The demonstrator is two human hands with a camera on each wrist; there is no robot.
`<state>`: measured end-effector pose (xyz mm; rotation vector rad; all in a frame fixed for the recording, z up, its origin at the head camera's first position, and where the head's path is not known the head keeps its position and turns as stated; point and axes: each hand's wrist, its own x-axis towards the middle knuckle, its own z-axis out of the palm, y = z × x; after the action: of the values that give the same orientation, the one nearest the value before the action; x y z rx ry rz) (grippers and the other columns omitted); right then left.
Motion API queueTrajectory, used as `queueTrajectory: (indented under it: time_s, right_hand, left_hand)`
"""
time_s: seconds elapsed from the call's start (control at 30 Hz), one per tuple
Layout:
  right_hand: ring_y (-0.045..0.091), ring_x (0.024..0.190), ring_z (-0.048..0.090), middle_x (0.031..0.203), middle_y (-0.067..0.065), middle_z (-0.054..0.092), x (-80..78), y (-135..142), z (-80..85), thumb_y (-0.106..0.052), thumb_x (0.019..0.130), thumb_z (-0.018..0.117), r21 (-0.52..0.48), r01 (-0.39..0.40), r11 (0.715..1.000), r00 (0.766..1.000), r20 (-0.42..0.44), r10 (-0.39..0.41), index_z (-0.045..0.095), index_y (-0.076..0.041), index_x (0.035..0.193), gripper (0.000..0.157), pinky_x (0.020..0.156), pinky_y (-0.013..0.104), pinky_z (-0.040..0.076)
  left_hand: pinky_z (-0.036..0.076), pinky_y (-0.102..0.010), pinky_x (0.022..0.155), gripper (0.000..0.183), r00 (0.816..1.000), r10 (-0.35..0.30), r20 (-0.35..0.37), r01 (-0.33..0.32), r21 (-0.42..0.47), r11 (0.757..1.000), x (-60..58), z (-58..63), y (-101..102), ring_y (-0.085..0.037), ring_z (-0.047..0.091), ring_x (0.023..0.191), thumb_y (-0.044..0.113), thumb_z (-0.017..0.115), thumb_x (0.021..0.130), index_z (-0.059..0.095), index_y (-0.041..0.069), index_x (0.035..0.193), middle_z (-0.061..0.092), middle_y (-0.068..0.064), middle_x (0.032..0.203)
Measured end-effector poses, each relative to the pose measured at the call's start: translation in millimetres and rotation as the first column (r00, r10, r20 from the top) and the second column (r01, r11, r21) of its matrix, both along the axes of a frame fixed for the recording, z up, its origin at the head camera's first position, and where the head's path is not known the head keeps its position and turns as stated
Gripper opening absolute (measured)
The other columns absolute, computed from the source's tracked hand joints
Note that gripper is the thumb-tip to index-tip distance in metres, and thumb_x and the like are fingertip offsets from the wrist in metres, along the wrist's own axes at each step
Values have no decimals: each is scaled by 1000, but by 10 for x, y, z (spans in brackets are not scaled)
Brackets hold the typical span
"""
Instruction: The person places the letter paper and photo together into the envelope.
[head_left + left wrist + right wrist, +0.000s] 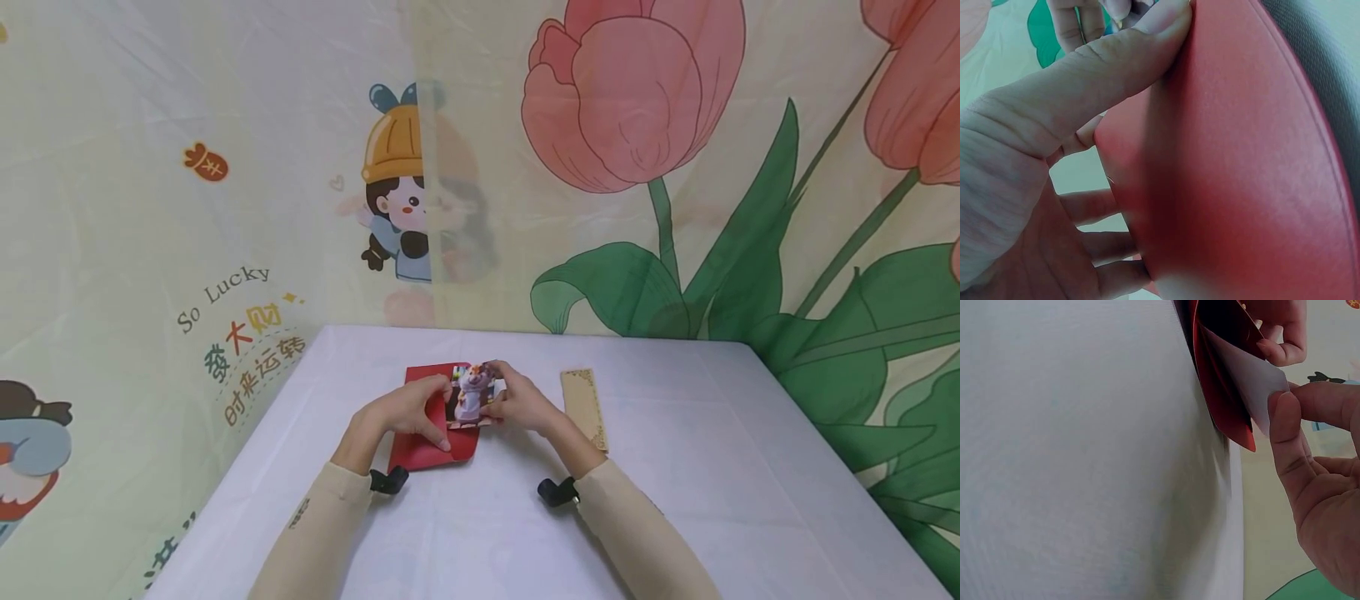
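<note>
A red envelope (427, 452) lies on the white table, its mouth toward the right. My left hand (408, 408) grips it, thumb on the near face and fingers round the edge, as the left wrist view shows along the red paper (1254, 156). A picture card (471, 402) printed with a pale cartoon figure stands at the envelope's mouth. My right hand (522, 406) pinches this card at its right edge between thumb and fingers. From the right wrist, the card's white back (1250, 375) sits partly between the envelope's red walls; its inner end is hidden.
A tan strip with an ornate border (583, 408) lies on the white table (675, 500) to the right of my right hand. Printed cloth (480, 300) hangs behind the table. Each wrist carries a black camera mount (557, 492).
</note>
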<state>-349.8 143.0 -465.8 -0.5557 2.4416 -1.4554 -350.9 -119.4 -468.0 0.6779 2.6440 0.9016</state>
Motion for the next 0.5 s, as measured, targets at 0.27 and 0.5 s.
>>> queueTrajectory:
  time_s: [0.27,0.5]
  right_hand:
    - [18,79,69,158,17,43,9,-22,-14,-1,90,77,12,52,999,998,19,-52,24,-14,162,90,70,32,58]
    - [17,72,65,118,15,68,21,-39,-12,-4,91,77,56,14,998,1000,20,-15,27,-10,162,87,66,30,55]
  left_hand:
    - [58,-38,88,71,1000,2,-3,-2,-2,1000,-2,9,3,-21,51,119,41,99,66,55,20,119,57,3,119]
    - [55,-42,96,71,1000,-8,-6,8,-3,1000,-4,7,0,-20,50,120,44,99,65,55,24,118,57,4,121]
